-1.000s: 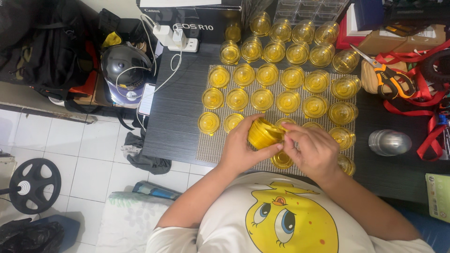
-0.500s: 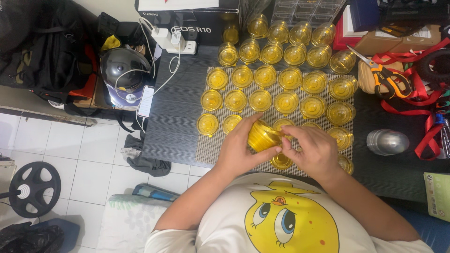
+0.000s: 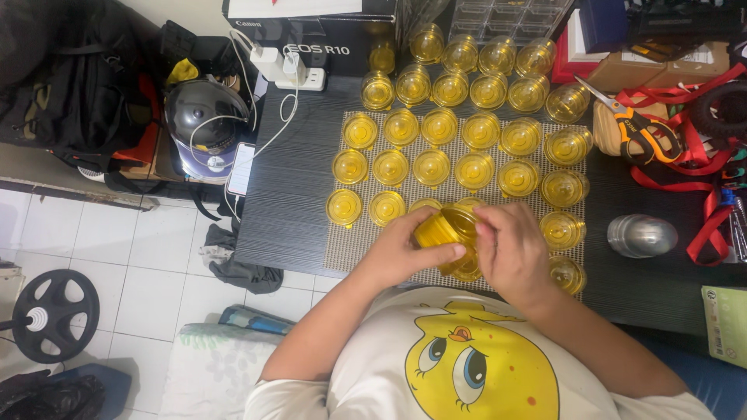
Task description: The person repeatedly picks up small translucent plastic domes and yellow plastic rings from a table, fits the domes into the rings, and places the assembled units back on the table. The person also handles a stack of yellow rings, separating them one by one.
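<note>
A small clear cup of yellow jelly (image 3: 445,227) is held tilted above the near edge of a woven mat (image 3: 350,243) on a black table (image 3: 299,198). My left hand (image 3: 398,253) wraps it from below and the left. My right hand (image 3: 510,247) pinches its right side, at the lid. Several more yellow cups (image 3: 433,166) stand in rows on the mat beyond my hands. Another yellow cup (image 3: 465,272) lies on the mat, partly hidden under my hands.
Orange-handled scissors (image 3: 632,124) and red straps (image 3: 700,179) lie at the right, beside a metal flask (image 3: 642,236). A power strip with chargers (image 3: 282,68) and a black box sit at the back left. A helmet (image 3: 204,117), a phone (image 3: 240,169) and bags are left of the table.
The cup has turned a little in my hands; my right fingers have shifted along its side. Nothing else has moved.
</note>
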